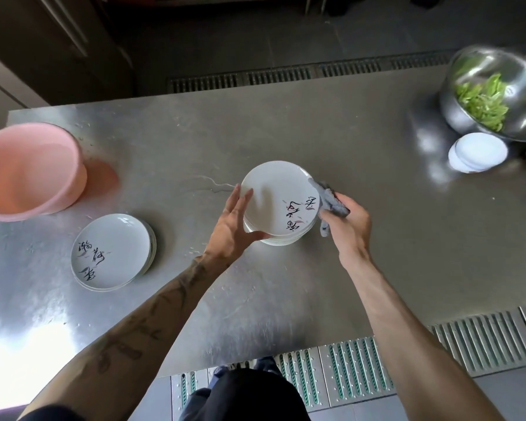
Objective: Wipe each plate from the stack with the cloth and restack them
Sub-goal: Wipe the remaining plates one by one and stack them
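Observation:
A white plate (278, 196) with black brush writing is tilted up over a short stack of plates (286, 238) in the middle of the steel table (377, 238). My left hand (233, 223) holds the plate's left rim, thumb under its near edge and fingers along its face. My right hand (345, 223) grips a crumpled grey cloth (328, 202) at the plate's right rim. A second stack of the same written plates (113, 253) sits to the left, face up.
A pink plastic basin (28, 171) stands at the far left edge. At the back right a steel bowl (498, 92) holds green vegetables, with small white dishes (477, 154) in front of it. A streak of water (207, 183) lies left of the held plate.

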A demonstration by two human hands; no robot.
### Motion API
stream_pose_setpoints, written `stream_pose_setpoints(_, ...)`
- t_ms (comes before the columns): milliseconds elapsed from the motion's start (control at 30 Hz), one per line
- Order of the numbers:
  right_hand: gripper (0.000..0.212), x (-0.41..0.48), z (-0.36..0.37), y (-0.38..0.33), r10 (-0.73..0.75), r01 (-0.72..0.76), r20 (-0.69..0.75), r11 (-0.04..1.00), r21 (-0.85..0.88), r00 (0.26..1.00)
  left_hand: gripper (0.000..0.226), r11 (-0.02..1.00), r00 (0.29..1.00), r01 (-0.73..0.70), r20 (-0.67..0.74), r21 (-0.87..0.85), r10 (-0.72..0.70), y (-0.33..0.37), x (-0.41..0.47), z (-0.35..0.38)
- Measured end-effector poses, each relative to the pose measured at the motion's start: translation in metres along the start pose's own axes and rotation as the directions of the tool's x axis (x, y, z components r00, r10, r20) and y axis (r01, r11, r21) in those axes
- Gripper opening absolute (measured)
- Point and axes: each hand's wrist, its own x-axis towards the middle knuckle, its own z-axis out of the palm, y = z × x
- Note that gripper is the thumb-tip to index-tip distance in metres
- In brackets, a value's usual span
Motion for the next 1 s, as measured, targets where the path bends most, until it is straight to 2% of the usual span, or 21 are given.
stream_pose_setpoints(67, 0.042, -0.011, -0.004, -0.001, -0.012, 0.012, -0.001, 1.000, 0.025, 1.000, 0.105, 1.000, 1.000, -0.011, 0.004, -0.007, 0.011, -0.001, -0.003, -0.001)
stream_pose_setpoints(200, 0.016, -0.037, 0.012, -0.002, -0.043, 0.041, 0.083, 0.999, 0.026, 0.996, 0.099, 0.999, 1.000, 0.009, 0.018, -0.044, -0.008, -0.005, -0.014, -0.009)
stream_pose_setpoints(300, 0.021, -0.057, 0.041, -0.001, -0.064, 0.061, 0.159, 0.998, 0.026, 0.985, 0.083, 0.999, 0.999, 0.037, -0.011, -0.017, -0.037, -0.021, -0.036, -0.023)
stream_pose_setpoints(400, 0.023, -0.075, 0.078, 0.007, -0.074, 0.080, 0.238, 0.997, -0.015, 0.968, 0.055, 0.992, 0.977, 0.125, -0.175, 0.009, -0.121, -0.058, -0.071, -0.050)
stream_pose_setpoints(533, 0.026, -0.094, 0.123, 0.025, -0.045, 0.069, 0.343, 0.996, -0.060, 0.938, 0.027, 0.929, 0.846, 0.366, -0.393, -0.063, -0.360, -0.122, -0.115, -0.102)
stream_pose_setpoints(600, 0.030, -0.103, 0.143, 0.032, -0.027, 0.066, 0.362, 0.993, -0.097, 0.932, 0.029, 0.872, 0.766, 0.487, -0.454, -0.053, -0.456, -0.154, -0.133, -0.129)
stream_pose_setpoints(667, 0.033, -0.112, 0.161, 0.039, -0.006, 0.055, 0.406, 0.992, -0.110, 0.914, 0.038, 0.811, 0.716, 0.585, -0.470, -0.002, -0.517, -0.180, -0.145, -0.151)
stream_pose_setpoints(767, 0.033, -0.121, 0.184, 0.049, 0.015, 0.044, 0.443, 0.991, -0.124, 0.896, 0.050, 0.776, 0.709, 0.630, -0.424, 0.023, -0.563, -0.206, -0.151, -0.170)
stream_pose_setpoints(867, 0.032, -0.125, 0.200, 0.058, 0.045, 0.022, 0.431, 0.989, -0.150, 0.901, 0.049, 0.780, 0.727, 0.625, -0.398, 0.044, -0.560, -0.222, -0.147, -0.178)
stream_pose_setpoints(933, 0.031, -0.128, 0.206, 0.063, 0.059, 0.015, 0.429, 0.986, -0.166, 0.901, 0.045, 0.767, 0.696, 0.642, -0.414, -0.007, -0.587, -0.230, -0.144, -0.181)
stream_pose_setpoints(1000, 0.033, -0.131, 0.209, 0.067, 0.073, 0.002, 0.428, 0.985, -0.172, 0.901, 0.044, 0.730, 0.637, 0.677, -0.422, -0.094, -0.645, -0.236, -0.141, -0.185)
